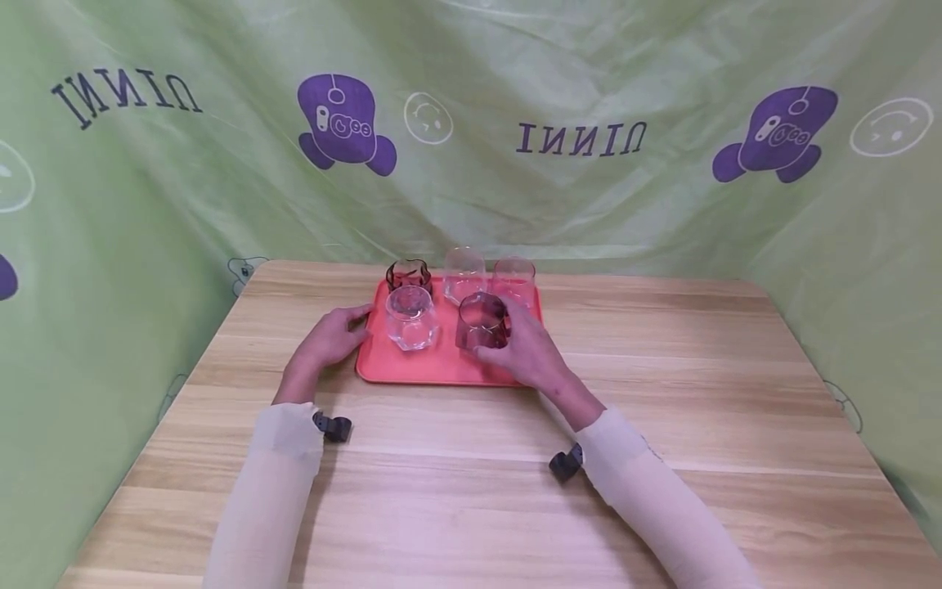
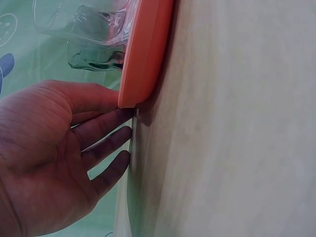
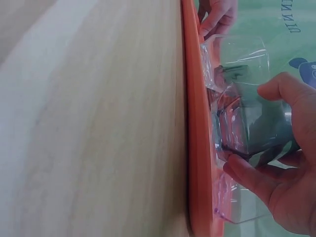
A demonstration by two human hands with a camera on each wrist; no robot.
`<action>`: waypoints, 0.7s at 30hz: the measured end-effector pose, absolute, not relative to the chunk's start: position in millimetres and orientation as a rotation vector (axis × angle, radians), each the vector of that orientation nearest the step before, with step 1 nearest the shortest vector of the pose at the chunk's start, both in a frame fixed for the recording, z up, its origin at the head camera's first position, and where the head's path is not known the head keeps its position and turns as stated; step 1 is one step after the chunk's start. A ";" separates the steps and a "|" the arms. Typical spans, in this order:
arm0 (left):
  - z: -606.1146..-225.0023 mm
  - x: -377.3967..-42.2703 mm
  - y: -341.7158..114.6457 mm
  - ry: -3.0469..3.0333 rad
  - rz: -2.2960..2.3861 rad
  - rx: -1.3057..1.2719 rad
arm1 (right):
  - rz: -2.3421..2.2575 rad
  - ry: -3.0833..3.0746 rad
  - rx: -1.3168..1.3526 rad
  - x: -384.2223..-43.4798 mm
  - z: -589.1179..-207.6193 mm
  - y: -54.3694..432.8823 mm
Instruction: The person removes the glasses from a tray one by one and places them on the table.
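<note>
A red tray [image 1: 383,366] lies on the table and bears several drinking glasses. My right hand [image 1: 531,348] grips a smoky dark glass [image 1: 480,325] at the tray's right front, thumb on the near side and fingers round the far side. In the right wrist view that dark glass [image 3: 264,126] stands upright, close to or on the tray; contact is hard to tell. My left hand [image 1: 333,335] rests at the tray's left edge, its fingers fairly straight; in the left wrist view the thumb touches the tray rim [image 2: 143,59]. A clear faceted glass [image 1: 412,319] stands nearest it.
Behind are a dark brown glass [image 1: 409,276], a tall clear glass [image 1: 464,274] and a pinkish glass [image 1: 514,278], along the tray's back. The wooden table [image 1: 456,491] extends toward me. A green printed curtain [image 1: 471,196] hangs behind and beside it.
</note>
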State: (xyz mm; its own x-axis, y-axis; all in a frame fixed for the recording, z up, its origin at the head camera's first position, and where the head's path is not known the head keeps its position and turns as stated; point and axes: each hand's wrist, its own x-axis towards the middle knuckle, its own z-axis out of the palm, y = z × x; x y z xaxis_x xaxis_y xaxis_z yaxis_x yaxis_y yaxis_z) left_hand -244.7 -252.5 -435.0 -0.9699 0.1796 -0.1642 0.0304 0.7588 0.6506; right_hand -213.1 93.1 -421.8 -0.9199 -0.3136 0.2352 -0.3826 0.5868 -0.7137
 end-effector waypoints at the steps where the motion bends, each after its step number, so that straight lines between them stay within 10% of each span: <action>1: -435.0 -244.8 -252.5 2.739 1.008 0.168 | 1.258 -2.717 0.610 -212.2 -421.5 94.3; 21: -432.0 -246.5 -252.4 2.742 0.992 0.190 | 1.309 -2.787 0.501 -196.0 -399.1 152.7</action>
State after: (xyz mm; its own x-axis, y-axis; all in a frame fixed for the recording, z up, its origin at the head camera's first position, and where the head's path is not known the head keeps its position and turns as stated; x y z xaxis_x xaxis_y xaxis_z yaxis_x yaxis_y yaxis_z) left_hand -246.5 -252.4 -432.0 -0.9676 0.1946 -0.1608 0.0467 0.7640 0.6436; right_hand -196.0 152.7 -399.1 -0.9482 -0.2776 0.1547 -0.2963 0.5961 -0.7462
